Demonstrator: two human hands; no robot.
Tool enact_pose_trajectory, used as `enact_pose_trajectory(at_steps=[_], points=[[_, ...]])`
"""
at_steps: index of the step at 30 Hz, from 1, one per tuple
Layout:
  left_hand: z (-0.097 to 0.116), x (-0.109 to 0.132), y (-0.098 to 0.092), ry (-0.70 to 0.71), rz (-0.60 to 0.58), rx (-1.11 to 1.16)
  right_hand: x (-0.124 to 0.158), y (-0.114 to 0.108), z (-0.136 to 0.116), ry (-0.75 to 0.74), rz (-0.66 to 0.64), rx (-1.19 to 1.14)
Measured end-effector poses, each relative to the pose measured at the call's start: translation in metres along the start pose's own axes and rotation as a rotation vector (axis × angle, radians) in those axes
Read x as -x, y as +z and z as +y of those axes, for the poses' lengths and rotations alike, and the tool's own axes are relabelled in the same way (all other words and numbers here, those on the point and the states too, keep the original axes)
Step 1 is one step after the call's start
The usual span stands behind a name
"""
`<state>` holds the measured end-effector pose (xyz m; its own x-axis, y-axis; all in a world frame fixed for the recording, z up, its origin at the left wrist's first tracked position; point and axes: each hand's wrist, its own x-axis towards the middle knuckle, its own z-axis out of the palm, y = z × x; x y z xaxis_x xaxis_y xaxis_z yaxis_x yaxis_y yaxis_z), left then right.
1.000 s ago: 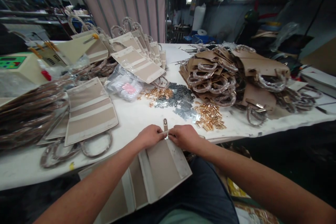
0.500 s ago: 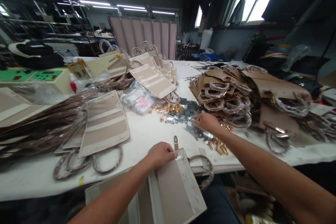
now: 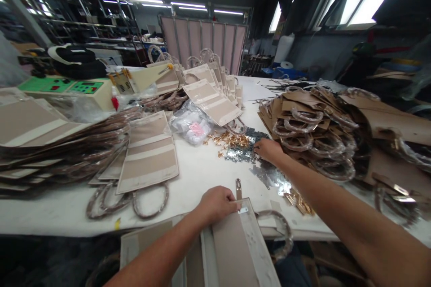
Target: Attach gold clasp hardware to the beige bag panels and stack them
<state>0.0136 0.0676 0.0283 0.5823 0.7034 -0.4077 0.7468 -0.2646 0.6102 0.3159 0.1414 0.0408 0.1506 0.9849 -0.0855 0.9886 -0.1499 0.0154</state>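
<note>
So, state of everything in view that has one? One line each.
Bag panel: opened out
Left hand: closed on the panel's top edge
Metal plates: loose, spread in a heap
Right hand: at the plates; grip unclear
Gold fittings: loose, piled
Bag handle: curved, plastic-wrapped
Clear plastic bag: filled; sealed or not, unclear
Ceiling lights: on
Control box: power unclear
</note>
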Motion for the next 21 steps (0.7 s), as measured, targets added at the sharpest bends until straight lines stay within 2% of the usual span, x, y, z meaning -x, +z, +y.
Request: enact_pose_trajectory(at_steps=[8, 11, 13, 16, 18, 21], points=[[-0.002, 0.002, 0.002, 0.040, 0.016, -0.002, 0.015, -0.012, -0.010, -0.053, 0.124, 0.016], [0.000, 0.002, 0.003, 0.066, 0.010, -0.003, 0.034, -0.025, -0.013, -0.057, 0.147, -0.038], [-0.001, 0.000, 0.005, 0.076, -0.003, 0.009, 0.059, -0.033, -0.018, -0.080, 0.123, -0.152], [-0.002, -0.004, 0.007, 0.088, -0.022, 0.023, 0.116, -0.040, -0.032, -0.081, 0.027, -0.506], [-0.001, -0.005, 0.008, 0.117, -0.016, 0.004, 0.161, -0.034, -0.044, -0.058, -0.108, -0.685], [0.000, -0.005, 0.009, 0.157, 0.006, -0.043, 0.216, -0.011, -0.060, -0.026, -0.249, -0.823]])
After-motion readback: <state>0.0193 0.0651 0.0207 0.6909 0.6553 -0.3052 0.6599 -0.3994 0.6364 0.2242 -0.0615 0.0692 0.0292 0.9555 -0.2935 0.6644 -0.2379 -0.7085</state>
